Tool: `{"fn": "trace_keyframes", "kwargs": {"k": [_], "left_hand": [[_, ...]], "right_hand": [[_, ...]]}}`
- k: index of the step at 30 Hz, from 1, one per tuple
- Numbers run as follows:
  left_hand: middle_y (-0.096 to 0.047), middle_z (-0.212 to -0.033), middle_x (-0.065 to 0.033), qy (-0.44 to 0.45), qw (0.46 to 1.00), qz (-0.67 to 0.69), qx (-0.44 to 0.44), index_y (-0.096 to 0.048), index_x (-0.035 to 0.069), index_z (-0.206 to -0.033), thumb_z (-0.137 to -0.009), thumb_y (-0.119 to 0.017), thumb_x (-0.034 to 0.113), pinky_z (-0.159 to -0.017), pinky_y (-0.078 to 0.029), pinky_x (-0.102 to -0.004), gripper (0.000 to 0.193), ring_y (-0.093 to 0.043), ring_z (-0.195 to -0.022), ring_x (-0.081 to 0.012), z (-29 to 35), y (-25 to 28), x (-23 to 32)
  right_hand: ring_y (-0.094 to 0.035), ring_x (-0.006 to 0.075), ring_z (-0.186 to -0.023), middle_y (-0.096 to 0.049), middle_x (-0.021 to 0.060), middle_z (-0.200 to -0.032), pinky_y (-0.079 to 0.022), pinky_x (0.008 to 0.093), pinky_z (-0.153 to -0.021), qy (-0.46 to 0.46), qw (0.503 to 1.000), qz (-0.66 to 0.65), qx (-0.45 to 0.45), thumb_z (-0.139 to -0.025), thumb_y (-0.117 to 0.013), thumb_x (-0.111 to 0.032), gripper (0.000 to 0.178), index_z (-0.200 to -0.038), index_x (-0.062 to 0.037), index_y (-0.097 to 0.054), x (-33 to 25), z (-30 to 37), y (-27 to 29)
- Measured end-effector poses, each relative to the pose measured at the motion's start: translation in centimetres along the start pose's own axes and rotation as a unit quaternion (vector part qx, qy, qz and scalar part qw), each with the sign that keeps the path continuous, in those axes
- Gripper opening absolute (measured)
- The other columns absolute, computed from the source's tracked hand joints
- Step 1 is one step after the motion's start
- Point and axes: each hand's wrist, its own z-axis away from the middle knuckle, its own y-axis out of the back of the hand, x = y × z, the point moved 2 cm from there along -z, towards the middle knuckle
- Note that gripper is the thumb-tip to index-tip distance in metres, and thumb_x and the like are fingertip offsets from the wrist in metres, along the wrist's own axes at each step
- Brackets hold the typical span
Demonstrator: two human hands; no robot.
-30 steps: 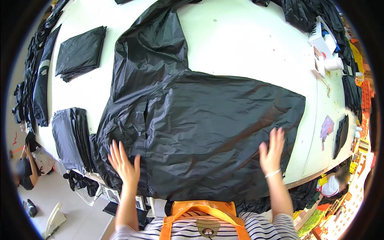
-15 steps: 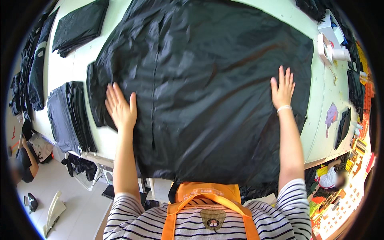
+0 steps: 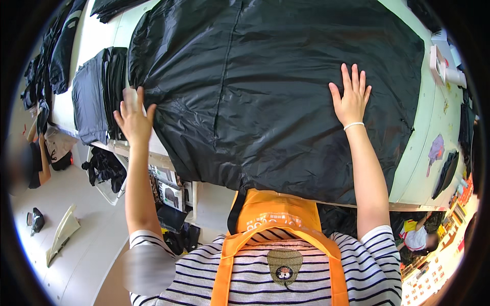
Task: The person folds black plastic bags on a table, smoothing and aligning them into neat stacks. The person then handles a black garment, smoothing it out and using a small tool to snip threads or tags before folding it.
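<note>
A large black garment (image 3: 275, 102) of thin, shiny fabric lies spread over the pale table, creased in places, with a seam running down its left part. Its near edge hangs over the table's front, close to my orange apron. My left hand (image 3: 135, 120) is at the garment's left edge, fingers apart and slightly blurred, beside a folded black stack. On the right part of the fabric my right hand (image 3: 351, 102) rests flat with its fingers spread. Neither hand grips anything.
A folded stack of dark garments (image 3: 94, 97) lies left of the spread fabric. More black clothing (image 3: 65, 56) hangs over the far left edge. On the right are a pink-and-white holder (image 3: 437, 65), a purple scrap (image 3: 436, 148) and a small black bundle (image 3: 445, 174). Other people sit at both sides.
The view has shifted. My left hand has moved outward off the fabric to its left edge. My right hand stays flat on the garment, whose surface now has different creases.
</note>
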Motion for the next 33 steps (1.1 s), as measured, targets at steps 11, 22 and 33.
{"fn": "trace_keyframes", "kwargs": {"k": [11,22,33], "left_hand": [[-0.058,-0.120,-0.0144,0.132,0.977,0.170,0.012,-0.055,0.010,-0.121,-0.089,-0.061,0.029,-0.089,-0.045,-0.0417,0.038,-0.057,-0.108,-0.0334,14.9,0.1,1.1],[-0.046,-0.133,-0.0136,0.540,0.396,0.726,-0.156,-0.038,-0.002,-0.138,-0.096,-0.041,0.054,-0.101,-0.035,-0.0284,0.071,-0.042,-0.124,-0.0202,26.1,-2.3,12.0],[-0.037,-0.146,-0.0116,0.521,0.432,0.728,-0.111,-0.033,-0.001,-0.142,-0.088,-0.034,0.071,-0.110,-0.026,-0.0364,0.090,-0.037,-0.132,-0.0272,28.9,-7.7,9.8]], "right_hand": [[-0.021,0.0321,-0.141,-0.029,0.0075,-0.151,-0.017,0.0587,-0.109,0.001,1.000,0.027,0.007,-0.091,-0.046,-0.055,0.060,-0.143,-0.0265,-0.036,0.3,-0.1,-1.0],[-0.042,0.0208,-0.130,-0.048,0.0111,-0.139,-0.032,0.0372,-0.106,-0.060,0.880,-0.466,-0.072,-0.093,-0.056,-0.039,0.050,-0.135,-0.0126,-0.049,5.5,-0.7,1.7],[-0.061,0.0213,-0.092,-0.062,0.0169,-0.104,-0.050,0.0323,-0.081,-0.456,0.838,-0.173,-0.243,-0.087,-0.065,-0.040,0.055,-0.116,0.0059,-0.055,21.8,30.9,16.5]]}}
